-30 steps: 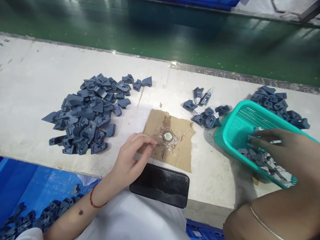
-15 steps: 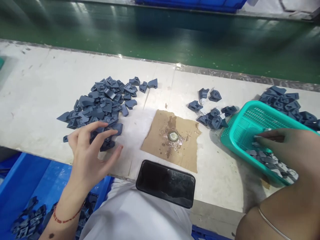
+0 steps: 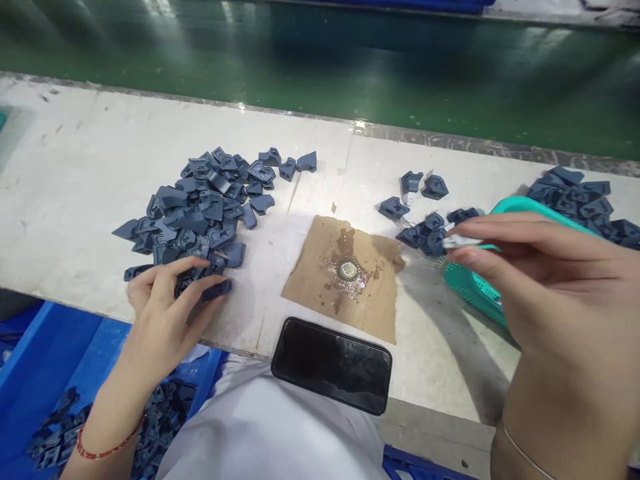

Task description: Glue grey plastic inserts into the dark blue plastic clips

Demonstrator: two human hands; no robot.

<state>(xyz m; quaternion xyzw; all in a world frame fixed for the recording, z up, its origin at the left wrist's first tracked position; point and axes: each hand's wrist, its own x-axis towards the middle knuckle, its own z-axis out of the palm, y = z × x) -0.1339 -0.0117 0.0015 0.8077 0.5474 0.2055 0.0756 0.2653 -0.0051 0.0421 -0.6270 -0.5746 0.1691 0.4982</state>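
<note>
The left hand (image 3: 165, 297) curls its fingers over the near edge of the big pile of dark blue plastic parts (image 3: 200, 207), fingertips closing on one part (image 3: 216, 291) at the pile's rim, while the right hand (image 3: 540, 280) pinches a small pale sliver (image 3: 461, 241) between thumb and forefinger, raised just in front of the teal basket (image 3: 473, 290) (the smaller cluster of parts (image 3: 425, 233) lies just beyond those fingertips). The sliver looks thin and barely gripped, so it could slip and drop among the loose parts; the left fingers, raking the pile's edge, could push pieces off the bench (image 3: 75, 153) towards the blue crate (image 3: 45, 360) below the wrist
</note>
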